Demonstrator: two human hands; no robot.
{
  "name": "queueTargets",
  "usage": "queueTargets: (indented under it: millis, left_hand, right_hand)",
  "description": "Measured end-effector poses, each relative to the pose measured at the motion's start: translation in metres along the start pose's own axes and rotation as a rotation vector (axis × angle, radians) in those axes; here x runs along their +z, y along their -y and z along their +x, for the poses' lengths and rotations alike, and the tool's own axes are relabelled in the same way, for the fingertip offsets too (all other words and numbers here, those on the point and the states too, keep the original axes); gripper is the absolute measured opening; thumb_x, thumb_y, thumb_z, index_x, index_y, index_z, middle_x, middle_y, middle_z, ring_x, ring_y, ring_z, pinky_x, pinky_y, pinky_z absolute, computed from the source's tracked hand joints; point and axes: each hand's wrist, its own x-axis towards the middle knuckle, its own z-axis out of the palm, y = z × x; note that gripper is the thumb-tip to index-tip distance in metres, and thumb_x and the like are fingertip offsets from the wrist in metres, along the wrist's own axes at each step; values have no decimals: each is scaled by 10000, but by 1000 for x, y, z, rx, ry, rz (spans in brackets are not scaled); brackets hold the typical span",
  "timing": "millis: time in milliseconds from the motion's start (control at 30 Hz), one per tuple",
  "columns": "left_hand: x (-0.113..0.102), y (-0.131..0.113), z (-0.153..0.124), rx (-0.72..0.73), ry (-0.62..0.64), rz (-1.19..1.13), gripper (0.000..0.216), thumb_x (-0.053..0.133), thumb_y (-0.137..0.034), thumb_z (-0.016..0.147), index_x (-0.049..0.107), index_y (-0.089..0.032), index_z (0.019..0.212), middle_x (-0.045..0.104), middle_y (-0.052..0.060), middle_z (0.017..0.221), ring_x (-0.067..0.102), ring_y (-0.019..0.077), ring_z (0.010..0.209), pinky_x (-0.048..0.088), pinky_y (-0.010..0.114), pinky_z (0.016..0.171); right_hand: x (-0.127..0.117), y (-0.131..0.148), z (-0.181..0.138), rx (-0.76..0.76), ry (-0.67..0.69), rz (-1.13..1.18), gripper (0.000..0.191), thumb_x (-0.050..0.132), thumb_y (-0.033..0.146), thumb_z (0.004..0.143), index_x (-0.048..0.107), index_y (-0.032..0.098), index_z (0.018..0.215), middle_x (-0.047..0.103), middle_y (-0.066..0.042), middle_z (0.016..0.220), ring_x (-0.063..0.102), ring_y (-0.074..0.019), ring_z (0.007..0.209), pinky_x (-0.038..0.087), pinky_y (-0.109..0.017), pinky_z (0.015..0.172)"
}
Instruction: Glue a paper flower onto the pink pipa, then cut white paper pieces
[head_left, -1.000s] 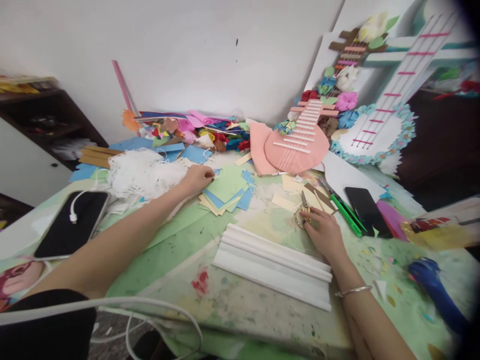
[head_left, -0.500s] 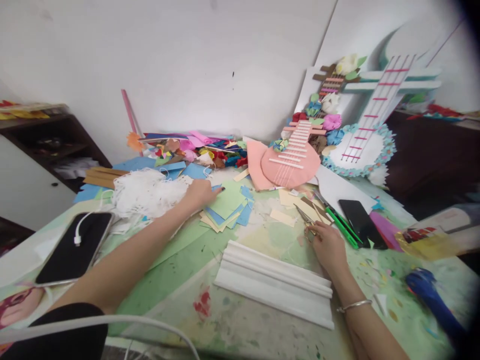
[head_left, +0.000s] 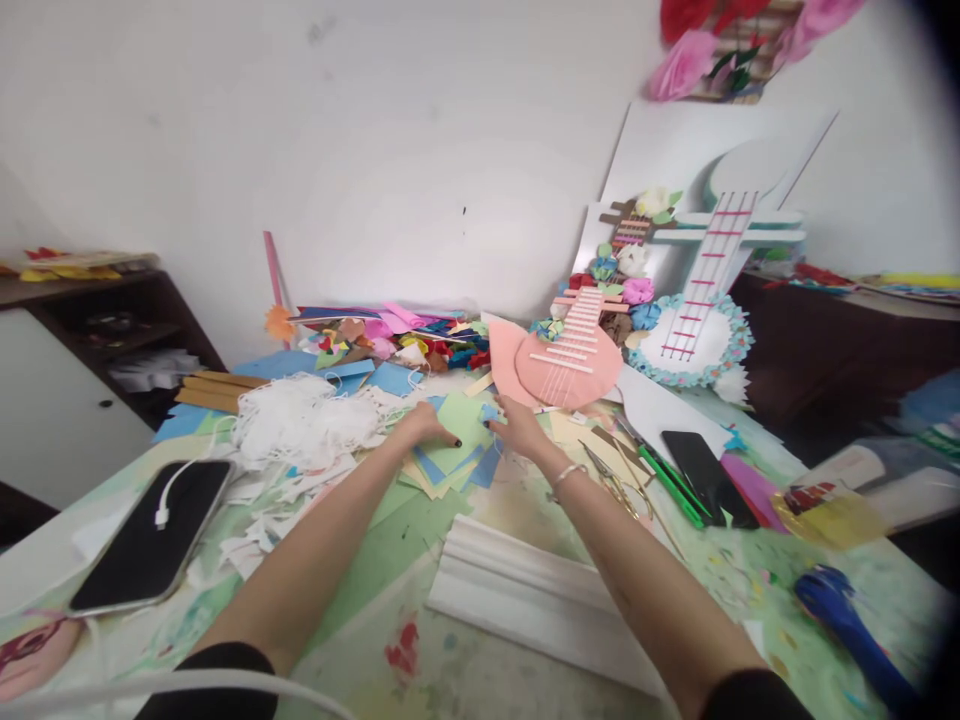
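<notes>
Paper sheets [head_left: 466, 420] are flanked by left hand [head_left: 421, 427] and right hand [head_left: 519, 430].
Likely light, easily creased, best held by edges; whether fingers grip cannot be told.

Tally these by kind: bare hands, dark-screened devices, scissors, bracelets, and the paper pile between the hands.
Hands: 2 (left hand, right hand)
Dark-screened devices: 2 (left device, right device)
Scissors: 1
Bracelet: 1
Paper pile: 1
Total: 7
</notes>
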Motion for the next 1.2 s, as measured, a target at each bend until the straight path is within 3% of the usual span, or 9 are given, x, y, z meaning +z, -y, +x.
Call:
queueTargets:
  millis: [167,300,467,633,700,800,967,1067,1200]
  left_hand:
    - [-9,3,5,40,71,-137,541,823,-469,377,652,-174,797,709,58,801,651,271,835,447,265,620]
    - [-15,8,9,81,107,-312,486,852,-366,332,610,-177,708,669,16,689,639,256,796,449,262,606]
    - [-15,22,2,116,174,-632,694,867,-322,340,540,-184,936,668,19,774,651,243,799,499,289,651]
    - [-17,35,-13,175,357,-911,905,882,-314,389,418,-233,1162,688,27,845,679,242,778,535,365,704]
    - [-20,39,-18,193,405,-968,950,883,-304,416,390,-254,1227,694,22,842,686,242,761,539,372,702]
    - [-26,43,-21,221,490,-1034,984,873,-283,476,358,-264,1313,703,39,886,690,229,756,542,344,690]
    - [-27,37,-24,272,591,-1049,1096,872,-217,494,262,-297,1400,694,67,1018,686,258,868,551,361,718]
    - [-16,25,-26,250,481,-992,1150,884,-267,472,219,-286,1410,701,67,959,690,278,825,559,408,708]
    - [2,10,-24,205,254,-827,1109,871,-333,480,229,-294,1384,692,59,962,691,256,797,566,377,679]
  right_hand:
    - [36,0,35,143,76,-5,332,694,312,773,634,143,1052,678,-96,1006,638,-221,943,486,-349,847]
    - [44,-5,47,215,104,10,323,559,341,891,562,164,1161,584,-85,1169,594,-201,995,510,-412,844]
    - [42,-10,55,283,95,121,332,547,341,899,547,175,1186,567,-87,1198,587,-203,1011,511,-413,844]
    - [28,-12,46,360,5,333,339,547,344,899,544,166,1188,569,-86,1193,590,-202,1000,515,-413,830]
    - [10,-14,35,378,-20,444,285,575,317,880,577,145,1107,604,-75,1104,605,-182,932,525,-375,789]
    - [-28,-21,5,374,-29,625,116,666,169,726,588,140,807,624,-27,809,603,-133,750,516,-273,702]
    - [-76,-34,-73,383,16,834,228,700,195,556,529,181,706,569,29,661,562,-91,591,508,-256,633]
    - [-75,-39,-117,444,107,853,247,715,232,535,543,189,707,577,26,632,569,-108,560,502,-273,589]
    - [-65,-41,-141,297,175,399,93,630,287,656,589,207,633,582,-4,575,552,-145,528,461,-287,523]
